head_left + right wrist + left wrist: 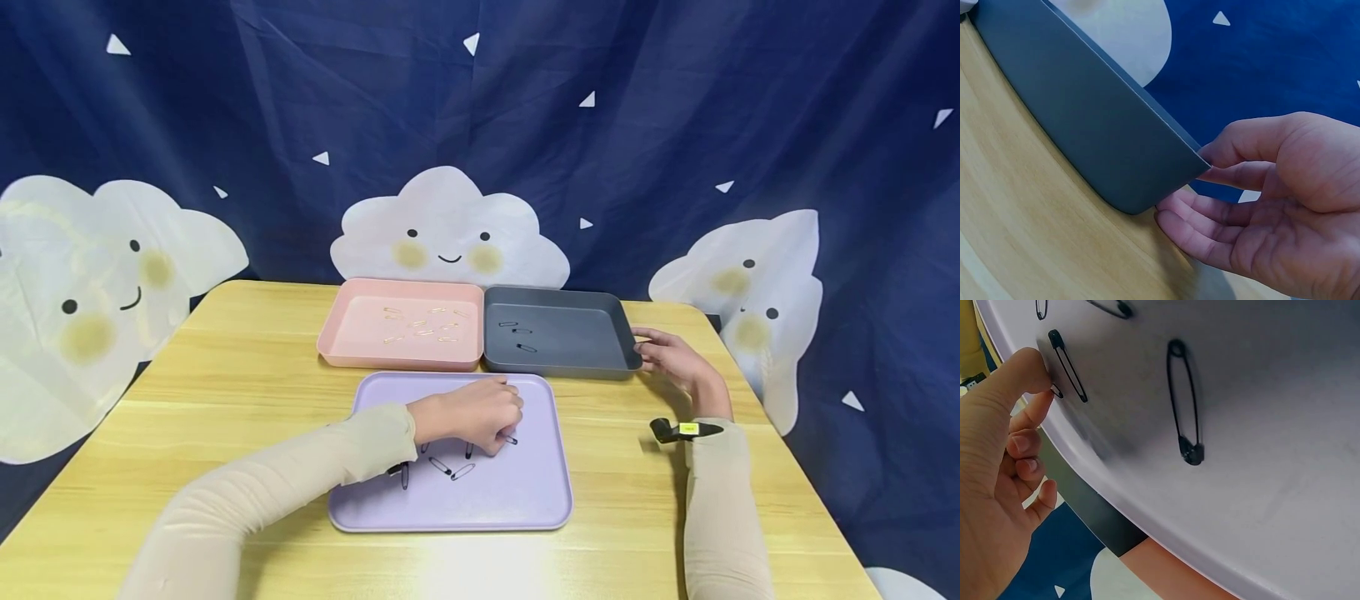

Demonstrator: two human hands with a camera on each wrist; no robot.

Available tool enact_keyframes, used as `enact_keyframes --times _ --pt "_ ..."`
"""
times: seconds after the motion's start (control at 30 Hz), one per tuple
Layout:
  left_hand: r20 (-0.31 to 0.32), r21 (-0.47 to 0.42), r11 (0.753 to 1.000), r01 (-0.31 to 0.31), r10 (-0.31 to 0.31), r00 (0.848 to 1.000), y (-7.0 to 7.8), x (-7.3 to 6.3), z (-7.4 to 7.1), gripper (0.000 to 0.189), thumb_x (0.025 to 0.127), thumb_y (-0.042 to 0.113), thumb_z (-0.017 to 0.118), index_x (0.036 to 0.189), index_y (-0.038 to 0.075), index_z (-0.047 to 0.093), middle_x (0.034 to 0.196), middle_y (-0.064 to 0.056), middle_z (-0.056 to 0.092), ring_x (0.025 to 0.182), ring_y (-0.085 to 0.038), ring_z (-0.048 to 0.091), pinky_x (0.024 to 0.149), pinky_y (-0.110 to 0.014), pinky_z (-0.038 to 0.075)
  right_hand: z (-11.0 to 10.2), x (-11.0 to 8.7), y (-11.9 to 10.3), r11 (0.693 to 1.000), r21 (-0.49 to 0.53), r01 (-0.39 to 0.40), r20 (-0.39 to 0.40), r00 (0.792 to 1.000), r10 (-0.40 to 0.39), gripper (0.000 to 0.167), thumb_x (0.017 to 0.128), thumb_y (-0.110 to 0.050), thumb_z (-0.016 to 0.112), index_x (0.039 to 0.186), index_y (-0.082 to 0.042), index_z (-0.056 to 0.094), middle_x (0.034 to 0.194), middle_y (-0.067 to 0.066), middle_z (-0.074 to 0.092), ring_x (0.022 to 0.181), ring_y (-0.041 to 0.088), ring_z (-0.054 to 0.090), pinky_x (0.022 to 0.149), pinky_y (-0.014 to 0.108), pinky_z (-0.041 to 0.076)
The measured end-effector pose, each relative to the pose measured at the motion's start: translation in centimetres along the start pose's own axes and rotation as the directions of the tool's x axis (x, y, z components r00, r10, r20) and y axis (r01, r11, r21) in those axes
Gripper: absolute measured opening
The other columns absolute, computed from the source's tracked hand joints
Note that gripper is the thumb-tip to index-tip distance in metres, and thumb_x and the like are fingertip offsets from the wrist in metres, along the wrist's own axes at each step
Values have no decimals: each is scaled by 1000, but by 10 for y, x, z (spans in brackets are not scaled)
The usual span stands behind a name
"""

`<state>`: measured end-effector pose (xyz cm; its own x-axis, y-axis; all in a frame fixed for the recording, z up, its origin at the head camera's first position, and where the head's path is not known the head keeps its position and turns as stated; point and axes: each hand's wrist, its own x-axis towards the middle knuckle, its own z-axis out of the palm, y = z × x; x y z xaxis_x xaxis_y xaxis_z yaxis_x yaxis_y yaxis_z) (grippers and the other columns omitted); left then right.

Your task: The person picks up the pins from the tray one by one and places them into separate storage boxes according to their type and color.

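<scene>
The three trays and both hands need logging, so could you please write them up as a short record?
Purple tray: nearest the person; several black safety pins on it
Pink tray: behind it, on the left; several gold pins inside
Dark grey tray: right of the pink one; three black pins inside
Left hand: over the purple tray, pinches a safety pin
Right hand: holds the dark grey tray's right side
Surface: wooden table

"Where is the right hand (1291, 200)?"
"At the frame's right. It grips the dark grey tray (1091, 112) by one end, near the centre."
"And around them?"
"Blue cloth (1272, 56), upper right; wooden table (1016, 187), lower left."
</scene>
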<state>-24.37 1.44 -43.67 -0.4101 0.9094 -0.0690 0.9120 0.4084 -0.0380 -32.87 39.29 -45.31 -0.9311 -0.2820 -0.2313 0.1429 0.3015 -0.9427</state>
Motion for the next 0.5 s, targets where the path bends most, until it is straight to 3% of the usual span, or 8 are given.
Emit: enact_keyframes --times 0.3,0.5 --pt "-13 44 999 -13 13 1000 -3 2 -1 10 78 26 77 72 22 70 82 11 63 89 -12 60 103 -42 47 0 -1 0 1000 11 -2 -2 1000 2 58 106 -10 45 156 11 22 97 -12 59 84 -1 57 79 19 53" --pt "-70 85 996 0 6 998 -12 4 -10 10 77 28 77 72 24 71 82 12 64 87 -11 58 89 -34 47 0 -1 -1 1000 22 6 13 1000 -6 58 107 -8 44 156 12 21 98 -12 60 85 -1 58 80 19 53"
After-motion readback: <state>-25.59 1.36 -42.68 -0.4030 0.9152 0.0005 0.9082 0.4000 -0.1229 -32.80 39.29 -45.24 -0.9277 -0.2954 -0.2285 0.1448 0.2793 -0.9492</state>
